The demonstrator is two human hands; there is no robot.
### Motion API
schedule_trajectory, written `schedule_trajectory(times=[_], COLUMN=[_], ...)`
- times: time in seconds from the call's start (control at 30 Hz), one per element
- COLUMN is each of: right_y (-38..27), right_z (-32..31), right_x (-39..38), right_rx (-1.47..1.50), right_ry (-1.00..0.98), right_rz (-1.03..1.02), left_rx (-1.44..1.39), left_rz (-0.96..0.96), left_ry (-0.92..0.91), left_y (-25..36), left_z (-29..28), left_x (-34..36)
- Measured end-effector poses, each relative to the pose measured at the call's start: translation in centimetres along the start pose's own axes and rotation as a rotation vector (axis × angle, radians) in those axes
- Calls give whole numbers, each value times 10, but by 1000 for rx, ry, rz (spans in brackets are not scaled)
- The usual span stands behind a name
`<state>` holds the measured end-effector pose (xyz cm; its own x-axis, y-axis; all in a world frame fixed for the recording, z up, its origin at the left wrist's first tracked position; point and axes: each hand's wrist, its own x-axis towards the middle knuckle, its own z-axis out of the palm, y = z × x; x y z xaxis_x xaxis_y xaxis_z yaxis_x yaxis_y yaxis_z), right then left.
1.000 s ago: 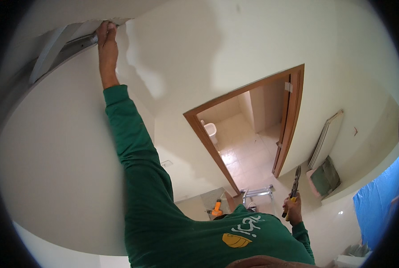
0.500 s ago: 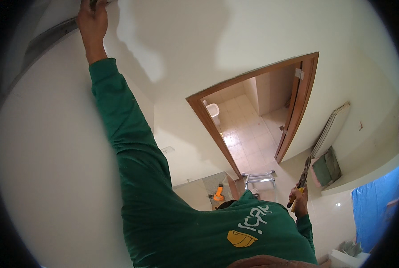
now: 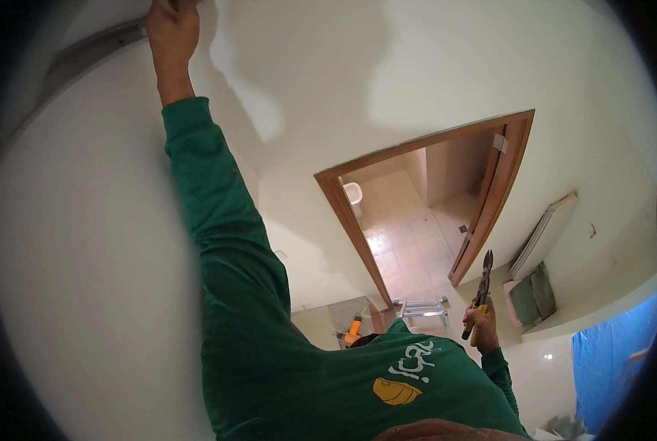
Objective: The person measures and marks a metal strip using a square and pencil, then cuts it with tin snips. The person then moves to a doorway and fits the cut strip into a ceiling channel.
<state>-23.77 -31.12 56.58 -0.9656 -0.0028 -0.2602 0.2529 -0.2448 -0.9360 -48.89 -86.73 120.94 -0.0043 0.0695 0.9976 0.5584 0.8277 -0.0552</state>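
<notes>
One metal track (image 3: 93,55) far left, gripped by raised left hand (image 3: 172,29); one pair of snips (image 3: 480,294) clasped in right hand (image 3: 481,323); containers: none discernible.

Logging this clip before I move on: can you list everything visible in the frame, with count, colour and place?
metal track: 1, grey, along the top of the wall, upper left
wall: 1, off-white, left and centre
door frame: 1, brown wood, centre, open onto a tiled room
toilet: 1, white, inside that room
stepladder: 1, silver, floor by the doorway
power tool: 1, orange, floor below the doorway
boards: a few, pale, leaning on the right wall
sheet: 1, blue, lower right
snips: 1, dark blades, yellow handles, in right hand
left hand: raised to the track
right hand: gripping the snips
</notes>
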Motion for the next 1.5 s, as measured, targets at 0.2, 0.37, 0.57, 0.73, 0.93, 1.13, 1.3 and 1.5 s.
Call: schedule_trajectory(times=[0.2, 0.37, 0.57, 0.73, 0.93, 1.13, 1.3, 1.5], right_y=[0, -18, -27, -6, 7, -18, -27, -20], right_z=[9, 19, 29, 12, -25, -37, -24, 10], right_x=[23, 23, 25, 22, 21, 18, 34, 37], right_rx=[-124, -28, -145, -146, -25, -110, -102, -77], right_ry=[-57, -116, -136, -66, 1, 10, -36, -124], right_rz=[-76, -62, -43, -23, -71, 14, -45, -36], left_rx=[-174, -500, -870, -854, -1158, -1044, -1052, -1051], left_rz=[46, -28, 44, -111, -107, -158, -93, 56], left_ry=[-65, -119, -114, -386, 129, 77, 130, 35], left_y=[97, 107, 135, 85, 84, 100, 106, 116], left_z=[-17, -50, -9, -43, -31, -25, -20, -5], left_x=[-17, -2, -19, -17, -39, -38, -44, -21])
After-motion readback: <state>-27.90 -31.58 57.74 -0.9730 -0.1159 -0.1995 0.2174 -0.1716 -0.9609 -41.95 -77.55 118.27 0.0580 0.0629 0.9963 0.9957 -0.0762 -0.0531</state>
